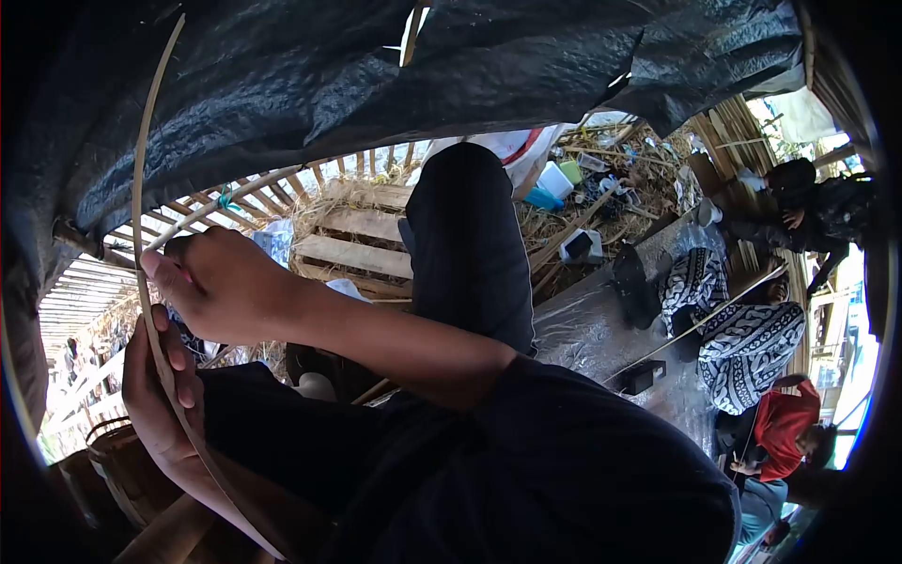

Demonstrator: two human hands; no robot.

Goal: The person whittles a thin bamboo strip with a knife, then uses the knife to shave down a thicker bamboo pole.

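A long, thin bamboo strip (142, 179) curves down the left side of the view, from near the top edge to the bottom. My left hand (155, 409) is low on it, with the fingers curled around the strip. Just above, my right hand (221, 287) is closed in a fist, its thumb pressed against the strip. A small dark patch shows at the top of this fist; I cannot make out whether it is something held. My dark-trousered knee (470, 226) rises beyond the right forearm.
A black plastic sheet (376, 94) hangs across the top. Beyond my knee lie wooden slats (362, 254), straw and litter with a blue container (552, 181). On the right sit a person in patterned trousers (752, 343) and one in a red shirt (785, 428), near a black box (644, 376).
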